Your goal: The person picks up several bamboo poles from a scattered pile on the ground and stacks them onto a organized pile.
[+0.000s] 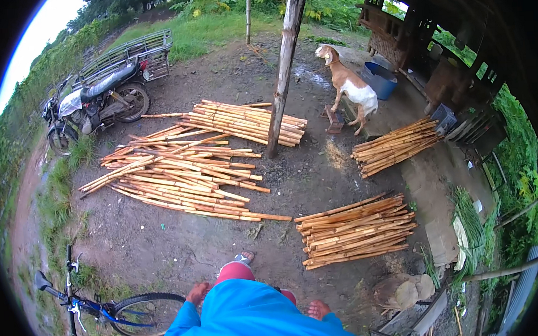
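Observation:
My left hand (pixel 197 293) hangs beside my left thigh, loosely open with nothing in it, nearest to a bicycle wheel. My right hand (pixel 318 309) hangs at my right side, its fingers loosely bent and holding nothing that I can see. Ahead of me lies a loose, fanned-out heap of cut bamboo poles (pixel 187 175). Behind it sits a neater pile of poles (pixel 248 121). To the right, a stack of darker poles (pixel 356 230) lies on the ground, and beyond it rests another bundle of poles (pixel 395 146). Neither hand touches any poles.
A blue bicycle (pixel 100 310) is at the near left. A motorcycle (pixel 98 103) with a slatted cart (pixel 123 57) stands at the far left. A wooden post (pixel 285 70) rises between the piles. A brown-and-white goat (pixel 353 87) stands near a blue tub (pixel 381 80). A stump (pixel 403 292) sits near right.

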A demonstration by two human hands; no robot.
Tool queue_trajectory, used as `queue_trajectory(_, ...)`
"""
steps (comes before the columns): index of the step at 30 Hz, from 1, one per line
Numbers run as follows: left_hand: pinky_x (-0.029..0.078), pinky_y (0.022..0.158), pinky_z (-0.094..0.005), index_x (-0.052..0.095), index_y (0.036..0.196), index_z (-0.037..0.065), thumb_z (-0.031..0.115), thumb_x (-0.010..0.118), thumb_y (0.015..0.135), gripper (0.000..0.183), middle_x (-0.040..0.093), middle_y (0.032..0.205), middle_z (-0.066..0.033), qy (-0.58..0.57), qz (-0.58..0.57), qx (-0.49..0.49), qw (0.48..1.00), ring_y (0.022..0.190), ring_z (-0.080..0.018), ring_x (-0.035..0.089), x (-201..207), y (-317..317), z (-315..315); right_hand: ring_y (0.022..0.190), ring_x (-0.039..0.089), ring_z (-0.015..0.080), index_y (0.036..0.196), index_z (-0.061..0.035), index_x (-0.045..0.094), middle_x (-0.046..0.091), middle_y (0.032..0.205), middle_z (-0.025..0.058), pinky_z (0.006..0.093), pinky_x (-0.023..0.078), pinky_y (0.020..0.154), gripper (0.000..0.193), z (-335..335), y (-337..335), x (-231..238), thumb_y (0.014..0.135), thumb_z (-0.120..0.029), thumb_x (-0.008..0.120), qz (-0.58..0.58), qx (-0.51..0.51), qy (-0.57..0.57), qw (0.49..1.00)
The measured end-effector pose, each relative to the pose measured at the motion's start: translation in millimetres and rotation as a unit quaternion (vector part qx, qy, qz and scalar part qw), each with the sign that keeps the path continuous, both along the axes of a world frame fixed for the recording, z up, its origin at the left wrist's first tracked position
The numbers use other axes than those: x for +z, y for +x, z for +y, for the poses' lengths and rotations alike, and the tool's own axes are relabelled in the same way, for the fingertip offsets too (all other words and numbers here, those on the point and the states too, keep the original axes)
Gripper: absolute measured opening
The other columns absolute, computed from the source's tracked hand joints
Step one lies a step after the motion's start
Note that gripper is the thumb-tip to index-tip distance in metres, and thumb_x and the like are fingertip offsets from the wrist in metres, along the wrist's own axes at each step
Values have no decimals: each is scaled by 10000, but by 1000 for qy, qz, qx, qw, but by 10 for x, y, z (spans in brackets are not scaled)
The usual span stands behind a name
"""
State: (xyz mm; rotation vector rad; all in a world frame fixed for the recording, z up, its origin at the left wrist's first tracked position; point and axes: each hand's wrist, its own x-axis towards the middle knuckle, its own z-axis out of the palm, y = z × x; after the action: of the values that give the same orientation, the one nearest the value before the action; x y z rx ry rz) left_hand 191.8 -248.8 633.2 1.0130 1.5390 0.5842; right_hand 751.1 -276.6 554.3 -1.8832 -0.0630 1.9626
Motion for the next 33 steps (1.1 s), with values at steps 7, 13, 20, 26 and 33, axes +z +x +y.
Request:
queue_trajectory(7,435,527,-319,684,930,44,377,566,854,361,648,808,-72,-81,-22,51,995,642,-187,587,236,-60,113,1072,591,350,1309,-14,504,565,1235,197,542,497,924,706,-96,-25,-104,808,-477,689,27,16,1,1000)
queue_trajectory(13,367,471,-276,658,930,72,412,602,816,363,577,738,-19,-148,-64,111,981,580,-138,529,600,-67,359,1082,585,349,1276,-26,528,573,1202,180,544,497,905,625,-188,-195,-169,828,-435,679,40,-24,6,999)
queue_trajectory(20,380,510,-277,644,971,69,426,590,824,390,577,764,-22,-190,-52,119,973,621,-147,546,685,-89,807,1070,596,343,1252,-54,553,574,1194,160,542,493,892,565,-316,-347,41,842,-420,681,37,-42,61,997)
queue_trajectory(26,379,501,-287,638,991,49,389,574,853,372,584,779,-46,-164,-111,92,976,649,-159,557,589,-140,1227,884,650,297,1126,-75,614,642,977,95,490,522,830,488,-466,-269,-351,831,-459,677,38,3,155,987)
queue_trajectory(33,407,496,-298,634,1002,59,382,529,889,358,600,788,-46,-182,-128,106,969,631,-157,571,403,-439,1419,781,626,238,1051,-84,624,618,866,50,444,534,752,414,241,-384,-455,833,-429,691,140,14,54,989)
